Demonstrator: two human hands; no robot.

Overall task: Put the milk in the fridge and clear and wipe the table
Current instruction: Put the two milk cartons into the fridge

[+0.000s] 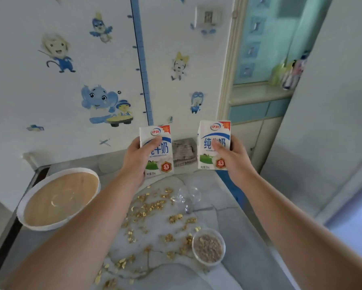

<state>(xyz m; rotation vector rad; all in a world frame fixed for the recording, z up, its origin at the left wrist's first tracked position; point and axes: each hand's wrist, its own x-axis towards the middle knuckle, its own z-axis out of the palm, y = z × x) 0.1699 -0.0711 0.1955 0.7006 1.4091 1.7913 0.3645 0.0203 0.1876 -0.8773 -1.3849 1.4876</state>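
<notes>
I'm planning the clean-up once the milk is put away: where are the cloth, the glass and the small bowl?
cloth (184,151): head view, middle of its folded top.
glass (189,195): head view, on its clear body.
small bowl (209,263): head view, on its near rim.

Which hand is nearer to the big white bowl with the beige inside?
Left. The left hand, gripping a milk carton, is just right of the bowl; the right hand, gripping the other carton, is farther right.

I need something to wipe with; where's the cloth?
Head view: the grey cloth lies far back on the table, seen between the left carton and right carton.
</notes>
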